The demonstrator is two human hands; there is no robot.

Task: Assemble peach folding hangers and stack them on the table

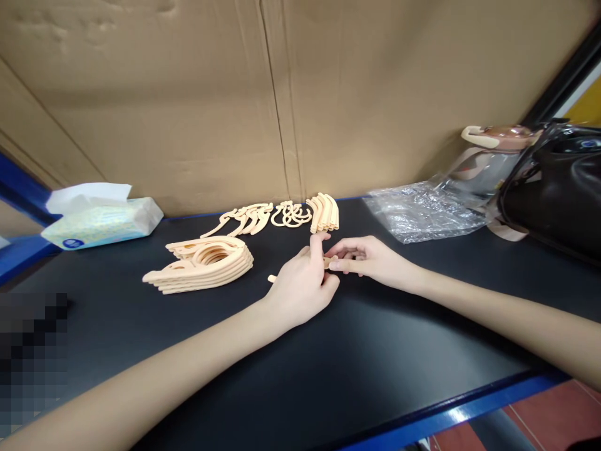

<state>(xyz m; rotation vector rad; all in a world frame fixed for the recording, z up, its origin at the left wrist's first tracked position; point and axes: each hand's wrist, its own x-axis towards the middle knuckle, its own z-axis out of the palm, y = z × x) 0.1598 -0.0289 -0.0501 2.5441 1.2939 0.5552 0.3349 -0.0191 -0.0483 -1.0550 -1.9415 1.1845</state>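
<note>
My left hand [300, 285] is closed round a beige plastic hanger part [272, 279], one end of which sticks out to the left of it. Most of this part is hidden behind my fingers. At its other end my right hand [359, 258] pinches the beige plastic between thumb and fingers. Both hands meet just above the black table. To the left lies a neat stack of folded beige hangers [206, 269]. Behind my hands are loose curved hanger arms [253, 219], several hanger hooks [291, 215] and a row of more curved arms [323, 213].
A tissue pack [103, 222] lies at the back left. Clear plastic bags [422, 210], a drinking bottle [488, 163] and a black bag [558, 194] occupy the right. Cardboard [188, 106] walls off the back of the black table [375, 376], which has a blue front edge.
</note>
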